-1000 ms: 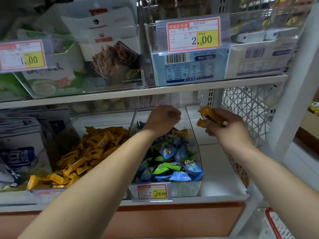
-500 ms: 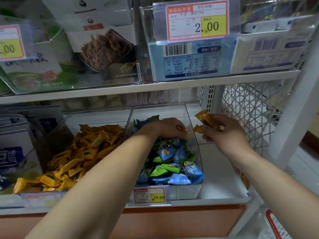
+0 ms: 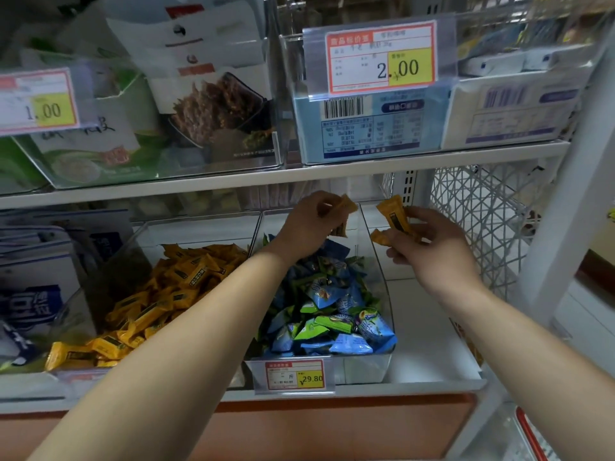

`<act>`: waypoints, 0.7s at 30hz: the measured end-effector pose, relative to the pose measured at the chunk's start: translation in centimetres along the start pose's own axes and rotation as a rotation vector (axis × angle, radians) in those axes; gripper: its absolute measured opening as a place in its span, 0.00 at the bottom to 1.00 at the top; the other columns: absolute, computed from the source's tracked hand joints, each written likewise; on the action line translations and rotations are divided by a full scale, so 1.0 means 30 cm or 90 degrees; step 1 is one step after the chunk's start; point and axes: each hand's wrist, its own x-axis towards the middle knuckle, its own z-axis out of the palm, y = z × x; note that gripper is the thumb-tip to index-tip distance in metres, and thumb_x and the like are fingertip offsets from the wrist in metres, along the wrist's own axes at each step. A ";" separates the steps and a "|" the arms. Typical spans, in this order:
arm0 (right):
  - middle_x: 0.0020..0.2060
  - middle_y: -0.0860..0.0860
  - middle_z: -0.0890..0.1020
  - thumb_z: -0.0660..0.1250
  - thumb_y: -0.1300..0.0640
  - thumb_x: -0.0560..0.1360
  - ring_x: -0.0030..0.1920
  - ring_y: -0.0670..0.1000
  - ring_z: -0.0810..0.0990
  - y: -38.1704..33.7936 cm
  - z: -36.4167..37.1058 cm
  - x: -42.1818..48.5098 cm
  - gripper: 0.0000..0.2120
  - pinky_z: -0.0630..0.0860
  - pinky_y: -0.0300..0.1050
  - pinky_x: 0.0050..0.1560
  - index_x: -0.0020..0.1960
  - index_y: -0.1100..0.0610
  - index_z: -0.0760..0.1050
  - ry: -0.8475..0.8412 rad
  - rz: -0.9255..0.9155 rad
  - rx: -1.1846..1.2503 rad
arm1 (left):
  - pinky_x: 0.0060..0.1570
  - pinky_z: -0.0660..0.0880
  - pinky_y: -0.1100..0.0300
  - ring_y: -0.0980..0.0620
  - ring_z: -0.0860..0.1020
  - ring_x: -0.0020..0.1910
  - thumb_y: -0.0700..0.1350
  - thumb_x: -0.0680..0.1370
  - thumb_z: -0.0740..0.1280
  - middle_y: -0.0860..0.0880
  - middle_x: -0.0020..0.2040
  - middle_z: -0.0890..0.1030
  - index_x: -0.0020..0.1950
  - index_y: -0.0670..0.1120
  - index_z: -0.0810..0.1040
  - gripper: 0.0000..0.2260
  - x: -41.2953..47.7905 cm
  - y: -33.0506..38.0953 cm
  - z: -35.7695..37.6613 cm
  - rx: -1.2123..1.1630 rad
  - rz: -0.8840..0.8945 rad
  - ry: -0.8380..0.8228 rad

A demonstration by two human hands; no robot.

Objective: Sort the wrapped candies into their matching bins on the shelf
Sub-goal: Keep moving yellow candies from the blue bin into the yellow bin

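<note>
Blue and green candies [image 3: 332, 314] fill the right bin [image 3: 362, 367], and orange candies [image 3: 159, 301] fill the left bin [image 3: 199, 231]. Farther back, the left hand [image 3: 309, 227] pinches a stray orange candy [image 3: 346, 206] and the right hand [image 3: 432, 251] pinches more strays [image 3: 392, 217]. They are best carried left and released low inside the left bin, past the divider.

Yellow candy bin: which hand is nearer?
Left. The left hand is over the blue candy bin beside the yellow candy bin; the right hand is farther right, past the blue bin's wall.
</note>
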 end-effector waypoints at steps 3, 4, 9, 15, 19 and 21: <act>0.46 0.55 0.85 0.71 0.61 0.76 0.33 0.50 0.84 -0.042 0.019 -0.018 0.12 0.81 0.41 0.36 0.59 0.57 0.76 -0.030 0.003 0.060 | 0.43 0.80 0.63 0.57 0.83 0.45 0.55 0.79 0.68 0.53 0.46 0.86 0.54 0.50 0.80 0.11 -0.057 0.055 -0.040 -0.185 -0.060 0.025; 0.43 0.54 0.86 0.71 0.61 0.77 0.33 0.49 0.84 -0.053 0.026 -0.027 0.10 0.80 0.39 0.35 0.57 0.56 0.77 -0.049 0.009 0.084 | 0.43 0.81 0.58 0.53 0.84 0.46 0.55 0.79 0.68 0.52 0.47 0.86 0.56 0.49 0.80 0.12 -0.083 0.070 -0.051 -0.249 -0.103 0.024; 0.35 0.52 0.86 0.70 0.56 0.77 0.31 0.50 0.83 -0.100 0.122 -0.093 0.06 0.79 0.39 0.32 0.53 0.56 0.80 -0.084 0.048 0.153 | 0.38 0.81 0.54 0.47 0.85 0.44 0.54 0.79 0.69 0.48 0.49 0.85 0.62 0.48 0.77 0.15 -0.258 0.122 -0.116 -0.377 -0.183 0.023; 0.39 0.51 0.86 0.69 0.56 0.78 0.36 0.49 0.85 -0.122 0.304 -0.198 0.04 0.80 0.40 0.36 0.51 0.55 0.79 -0.106 0.073 0.160 | 0.34 0.78 0.61 0.49 0.84 0.47 0.50 0.84 0.61 0.47 0.54 0.84 0.61 0.54 0.77 0.08 -0.460 0.123 -0.196 -0.427 -0.183 0.069; 0.45 0.49 0.86 0.70 0.52 0.77 0.43 0.48 0.85 -0.144 0.425 -0.267 0.07 0.82 0.44 0.42 0.52 0.53 0.81 -0.146 0.064 0.100 | 0.36 0.76 0.61 0.48 0.83 0.48 0.52 0.83 0.62 0.47 0.52 0.84 0.59 0.51 0.77 0.09 -0.536 0.073 -0.244 -0.311 -0.156 0.106; 0.43 0.47 0.86 0.68 0.49 0.78 0.43 0.46 0.85 -0.154 0.474 -0.290 0.09 0.82 0.45 0.42 0.52 0.52 0.83 -0.173 0.014 0.022 | 0.36 0.76 0.61 0.49 0.84 0.47 0.54 0.80 0.67 0.48 0.49 0.84 0.57 0.51 0.78 0.10 -0.556 0.042 -0.286 -0.269 -0.154 0.131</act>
